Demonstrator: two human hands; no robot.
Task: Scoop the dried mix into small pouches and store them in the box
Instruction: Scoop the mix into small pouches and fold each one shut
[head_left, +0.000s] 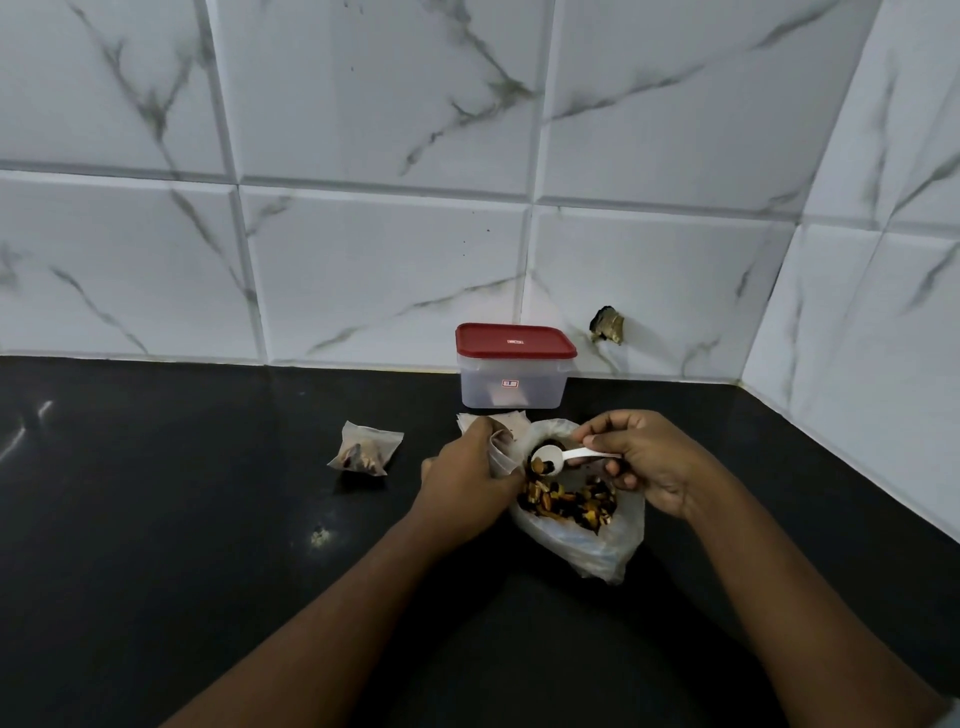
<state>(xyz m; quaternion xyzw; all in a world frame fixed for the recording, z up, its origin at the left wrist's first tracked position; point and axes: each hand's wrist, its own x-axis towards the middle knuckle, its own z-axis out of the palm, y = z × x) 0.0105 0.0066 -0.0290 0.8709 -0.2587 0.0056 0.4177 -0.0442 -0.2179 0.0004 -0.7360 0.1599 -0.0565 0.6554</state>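
Note:
A clear plastic bag (597, 551) of dried mix (571, 501) lies open on the black counter. My right hand (644, 457) pinches a white plastic spoon (556, 458) whose bowl holds a few pieces above the mix. My left hand (467, 478) grips a small translucent pouch (501, 449) right beside the spoon's bowl. One filled pouch (366, 449) lies to the left. The clear box (511, 384) with a red lid (514, 340) stands closed by the wall behind the hands.
The black counter (182, 519) runs left and towards me. White marble-patterned tiles form the back wall and a side wall at the right. A few empty pouches (511, 418) lie behind my left hand. A damaged hole in the tile (607, 325) is right of the box.

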